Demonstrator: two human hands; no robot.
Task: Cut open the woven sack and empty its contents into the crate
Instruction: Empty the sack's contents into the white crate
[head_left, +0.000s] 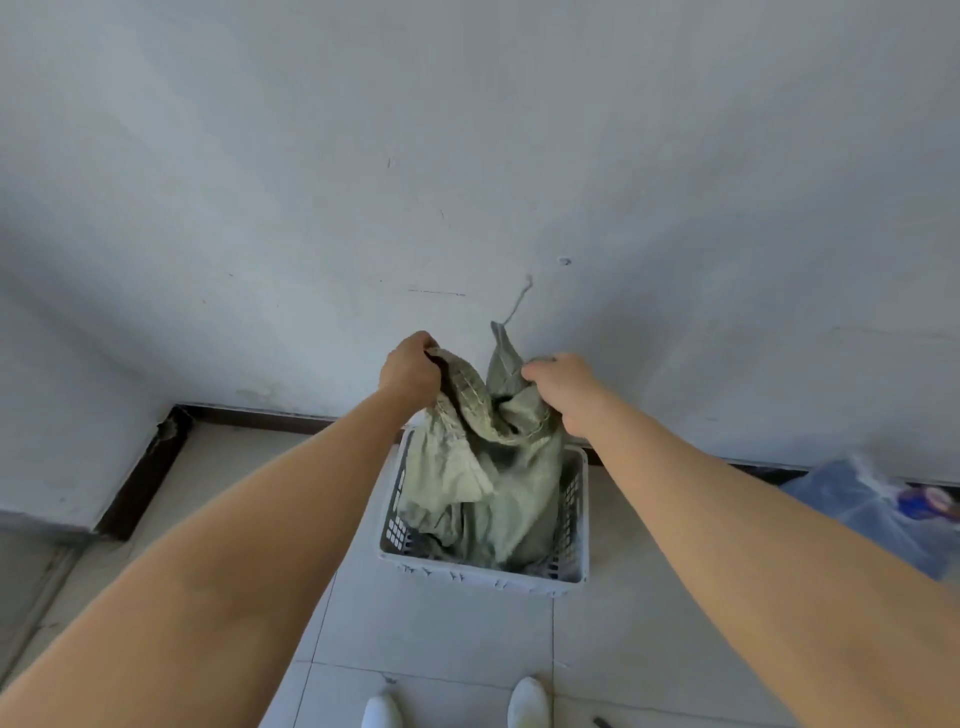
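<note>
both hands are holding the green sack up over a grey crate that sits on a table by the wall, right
Not quite. The crate sits on the tiled floor, not on a table; the head view shows it on the tiles by the wall, just beyond the person's shoes. The rest holds: the left hand and right hand both grip the green sack above the grey crate.

A bare indoor room, likely a plain home or storage corner: a scuffed white plaster wall (467, 156) meets a pale tiled floor (441, 623) along a dark skirting board (249, 413). Right of the wall's base lies a crumpled plastic bag (872, 509).
</note>
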